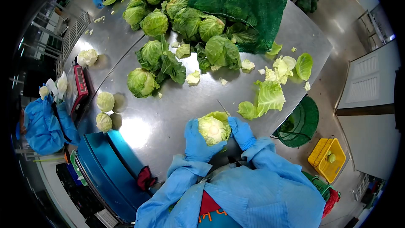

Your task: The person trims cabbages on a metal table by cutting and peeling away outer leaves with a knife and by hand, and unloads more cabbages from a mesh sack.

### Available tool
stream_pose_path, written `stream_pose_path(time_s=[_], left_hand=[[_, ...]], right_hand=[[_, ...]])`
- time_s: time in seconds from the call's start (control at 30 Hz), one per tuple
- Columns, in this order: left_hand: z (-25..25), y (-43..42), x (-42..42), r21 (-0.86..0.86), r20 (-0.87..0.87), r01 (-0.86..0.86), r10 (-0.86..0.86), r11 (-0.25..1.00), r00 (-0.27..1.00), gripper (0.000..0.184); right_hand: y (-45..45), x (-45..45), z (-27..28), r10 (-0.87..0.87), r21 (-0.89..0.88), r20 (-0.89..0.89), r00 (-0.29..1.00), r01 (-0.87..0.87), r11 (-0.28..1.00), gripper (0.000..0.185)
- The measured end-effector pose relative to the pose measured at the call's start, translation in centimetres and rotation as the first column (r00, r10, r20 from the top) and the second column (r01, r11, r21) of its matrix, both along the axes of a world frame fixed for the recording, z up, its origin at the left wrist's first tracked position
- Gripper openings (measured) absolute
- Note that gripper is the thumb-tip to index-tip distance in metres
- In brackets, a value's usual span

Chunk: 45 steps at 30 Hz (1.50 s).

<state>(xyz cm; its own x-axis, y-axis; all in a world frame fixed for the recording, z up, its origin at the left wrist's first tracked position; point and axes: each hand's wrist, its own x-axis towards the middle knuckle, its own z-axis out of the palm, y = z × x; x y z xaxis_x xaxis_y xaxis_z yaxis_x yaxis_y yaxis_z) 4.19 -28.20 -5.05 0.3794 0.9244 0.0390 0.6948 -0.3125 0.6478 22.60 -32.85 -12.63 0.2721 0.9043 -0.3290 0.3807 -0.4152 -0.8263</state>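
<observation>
A pale green cabbage (pixel 213 129), its cut stem side facing up, rests in my left hand (pixel 199 142), whose blue-gloved fingers wrap its left and lower sides. My right hand (pixel 241 132), also gloved in blue, is at the cabbage's right edge with its fingers pressed together. A thin dark blade-like object (pixel 223 107) sticks up by the right hand; its grip is hidden. Loose leaves (pixel 270 97) lie on the steel table (pixel 177 109) to the right. Two trimmed cabbages (pixel 105 101) sit to the left.
Untrimmed cabbages (pixel 185 21) and a green mesh sack (pixel 249 4) cover the table's far side. A red scale (pixel 80 82) stands left. Co-workers (pixel 44 122) are at the left and far edges. A green basket (pixel 301 122) and yellow crate (pixel 327 158) stand on the floor, right.
</observation>
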Motion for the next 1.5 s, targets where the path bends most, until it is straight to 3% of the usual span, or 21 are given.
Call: stream_pose_path(time_s=[0.03, 0.1, 0.23, 0.3, 0.33, 0.37, 0.43, 0.5, 0.57, 0.63, 0.7, 0.73, 0.83, 0.87, 0.93, 0.97, 1.07, 1.17, 1.27, 1.37, 1.5], left_hand=[[-0.2, 0.0, -0.2, -0.087, 0.13, -0.018, 0.029, 0.996, 0.991, 0.11], [-1.2, -0.3, -1.2, -0.267, 0.366, -0.024, 0.124, 0.963, 0.922, 0.109], [-4.0, -0.8, -4.5, -0.311, 0.485, -0.153, 0.295, 0.938, 0.823, 0.103], [-6.0, -0.7, -6.3, -0.423, 0.554, -0.217, 0.441, 0.88, 0.706, 0.1], [-6.5, -0.6, -6.8, -0.536, 0.622, -0.215, 0.555, 0.816, 0.553, 0.099], [-7.4, -0.5, -7.4, -0.58, 0.635, -0.215, 0.601, 0.786, 0.485, 0.099], [-9.5, -0.4, -9.0, -0.668, 0.64, -0.203, 0.692, 0.716, 0.334, 0.1], [-10.0, -0.1, -9.4, -0.558, 0.662, -0.148, 0.546, 0.816, 0.513, 0.103], [-6.9, 0.6, -8.1, -0.42, 0.635, -0.063, 0.343, 0.905, 0.692, 0.104], [-3.1, 2.1, -7.3, -0.324, 0.433, 0.083, 0.07, 0.942, 0.898, 0.114], [-1.2, 3.8, -6.8, -0.14, 0.088, 0.297, -0.287, 0.945, 0.954, 0.117], [-0.5, 4.2, -6.2, -0.122, 0.104, 0.261, -0.249, 0.958, 0.963, 0.115], [0.1, 4.0, -6.6, -0.219, 0.035, 0.168, -0.164, 0.961, 0.986, 0.111], [-0.6, 3.5, -6.9, -0.247, 0.141, 0.169, -0.138, 0.954, 0.98, 0.11], [-1.5, 2.6, -7.1, -0.313, 0.338, 0.168, -0.056, 0.935, 0.939, 0.109], [-1.9, 1.8, -6.9, -0.261, 0.253, 0.106, -0.038, 0.959, 0.967, 0.107], [0.1, 1.2, -3.1, -0.084, -0.002, -0.075, 0.075, 0.994, 0.997, 0.102], [-1.0, 1.8, -3.3, -0.196, 0.035, -0.064, 0.072, 0.979, 0.997, 0.108], [-0.7, 2.1, -3.2, -0.219, 0.004, -0.077, 0.08, 0.973, 0.997, 0.109], [0.8, 2.2, -2.5, -0.236, -0.006, -0.103, 0.105, 0.966, 0.994, 0.109], [-0.6, 1.5, -2.0, -0.083, -0.071, -0.125, 0.119, 0.989, 0.99, 0.108]], right_hand=[[0.4, 0.4, 0.1, -0.007, -0.07, -0.066, 0.998, 0.003, 0.998, 0.045], [1.2, 0.0, 0.9, 0.036, 0.028, 0.033, 0.999, -0.037, 0.999, 0.041], [2.1, 0.6, -0.4, 0.0, 0.079, 0.192, 0.981, -0.016, 0.997, 0.034], [2.0, 3.1, -2.1, -0.016, -0.024, 0.33, 0.944, 0.025, 0.999, 0.031], [1.3, 5.1, -3.7, -0.091, 0.013, 0.321, 0.943, 0.092, 0.996, 0.032], [0.4, 7.4, -4.9, -0.16, 0.044, 0.309, 0.937, 0.154, 0.987, 0.032], [-1.2, 11.9, -2.7, -0.174, -0.052, 0.499, 0.849, 0.23, 0.972, 0.037], [-2.8, 14.4, 1.1, -0.17, -0.056, 0.681, 0.712, 0.283, 0.958, 0.043], [-2.7, 13.6, 5.5, -0.294, 0.048, 0.634, 0.716, 0.343, 0.938, 0.05], [-1.8, 11.4, 7.7, -0.325, 0.058, 0.516, 0.793, 0.346, 0.936, 0.057], [-0.2, 8.0, 7.6, -0.206, 0.078, 0.317, 0.926, 0.191, 0.978, 0.061], [0.6, 6.1, 6.6, -0.1, 0.142, 0.216, 0.971, 0.07, 0.987, 0.061], [2.9, 0.2, 4.5, 0.142, 0.047, 0.007, 0.99, -0.143, 0.989, 0.061], [3.2, -1.0, 4.3, 0.225, 0.033, -0.044, 0.973, -0.224, 0.974, 0.062], [3.2, -1.9, 2.3, 0.201, 0.147, -0.098, 0.975, -0.186, 0.971, 0.064], [2.8, -2.4, 1.6, 0.198, 0.196, -0.125, 0.972, -0.171, 0.966, 0.065], [2.6, -2.9, 2.9, 0.316, 0.176, 0.292, 0.903, -0.376, 0.91, 0.068], [2.7, -2.6, 3.1, 0.356, 0.125, 0.449, 0.82, -0.452, 0.883, 0.07], [3.3, -2.1, 3.5, 0.386, 0.165, 0.478, 0.789, -0.512, 0.843, 0.069], [4.2, -1.8, 3.4, 0.474, 0.078, 0.456, 0.753, -0.564, 0.822, 0.068], [4.7, -1.6, 3.7, 0.501, 0.006, 0.455, 0.736, -0.565, 0.825, 0.064]])
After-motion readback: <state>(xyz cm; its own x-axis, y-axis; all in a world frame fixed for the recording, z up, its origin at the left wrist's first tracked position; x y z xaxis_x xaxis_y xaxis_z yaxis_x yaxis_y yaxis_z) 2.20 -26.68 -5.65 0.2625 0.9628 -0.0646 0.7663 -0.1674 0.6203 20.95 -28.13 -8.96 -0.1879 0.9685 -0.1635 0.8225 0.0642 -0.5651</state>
